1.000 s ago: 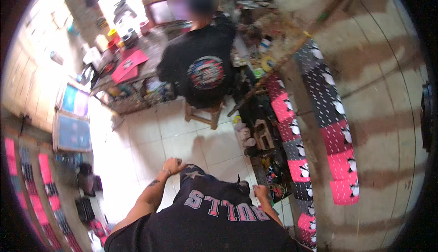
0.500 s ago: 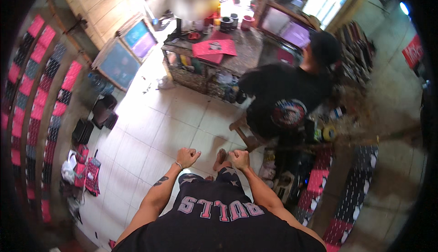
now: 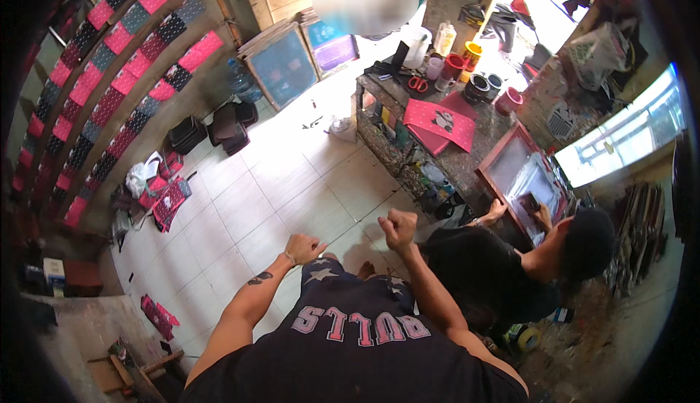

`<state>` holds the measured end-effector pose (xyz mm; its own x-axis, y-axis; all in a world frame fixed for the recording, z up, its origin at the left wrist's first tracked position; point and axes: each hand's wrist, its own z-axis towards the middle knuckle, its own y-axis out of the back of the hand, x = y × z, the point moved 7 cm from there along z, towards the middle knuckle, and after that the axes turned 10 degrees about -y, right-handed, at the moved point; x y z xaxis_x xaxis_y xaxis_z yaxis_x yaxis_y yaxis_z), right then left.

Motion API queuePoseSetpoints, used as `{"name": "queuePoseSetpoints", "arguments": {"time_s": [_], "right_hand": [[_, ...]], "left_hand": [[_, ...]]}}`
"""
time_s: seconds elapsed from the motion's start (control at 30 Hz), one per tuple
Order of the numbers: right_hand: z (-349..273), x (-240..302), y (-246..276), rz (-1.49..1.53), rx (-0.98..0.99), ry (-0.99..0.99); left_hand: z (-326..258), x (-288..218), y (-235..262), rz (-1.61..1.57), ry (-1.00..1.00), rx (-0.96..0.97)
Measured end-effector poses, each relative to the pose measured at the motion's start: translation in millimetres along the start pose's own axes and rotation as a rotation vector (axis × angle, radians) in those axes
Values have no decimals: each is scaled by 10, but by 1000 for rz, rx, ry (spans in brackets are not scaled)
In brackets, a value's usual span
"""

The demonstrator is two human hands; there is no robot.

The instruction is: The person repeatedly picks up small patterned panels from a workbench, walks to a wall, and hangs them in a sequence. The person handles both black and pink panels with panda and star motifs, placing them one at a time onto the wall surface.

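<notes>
My left hand [image 3: 305, 248] hangs in front of my thighs, its fingers curled into a loose fist with nothing in it. A little higher and to the right, my right hand [image 3: 398, 229] is also closed, and nothing shows in it. Both are held over the tiled floor, apart from any object. The nearest furniture is the paint-spattered workbench [image 3: 375, 137], beyond my right hand. On it lie pink printed sheets [image 3: 423, 121]. At its right end a co-worker in black [image 3: 481, 272] bends over a red-edged printing screen [image 3: 496, 156], one hand holding a dark squeegee-like tool [image 3: 528, 203].
Several paint pots, a red pot [image 3: 452, 66] among them, and red scissors [image 3: 418, 84] stand or lie on the bench. Framed screens [image 3: 281, 67] lean at the back. Pink and black sheets [image 3: 146, 75] line racks on the left. Dark bags [image 3: 188, 134] sit on the floor.
My view has turned right, bringing more of the bench and the printing screen into sight. The co-worker now leans over the screen. My right hand has risen slightly; both hands stay closed.
</notes>
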<state>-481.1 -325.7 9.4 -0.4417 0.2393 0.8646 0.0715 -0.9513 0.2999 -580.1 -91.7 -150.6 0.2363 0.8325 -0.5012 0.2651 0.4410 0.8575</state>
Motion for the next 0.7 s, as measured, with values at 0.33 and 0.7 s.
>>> {"name": "queuePoseSetpoints", "arguments": {"time_s": [0.33, 0.7], "right_hand": [[1292, -635, -315, -80, 50, 85], [2635, -1144, -334, -344, -2, 234]], "left_hand": [[1423, -789, 1063, -336, -524, -311], [2762, 36, 1443, -403, -509, -222]]}}
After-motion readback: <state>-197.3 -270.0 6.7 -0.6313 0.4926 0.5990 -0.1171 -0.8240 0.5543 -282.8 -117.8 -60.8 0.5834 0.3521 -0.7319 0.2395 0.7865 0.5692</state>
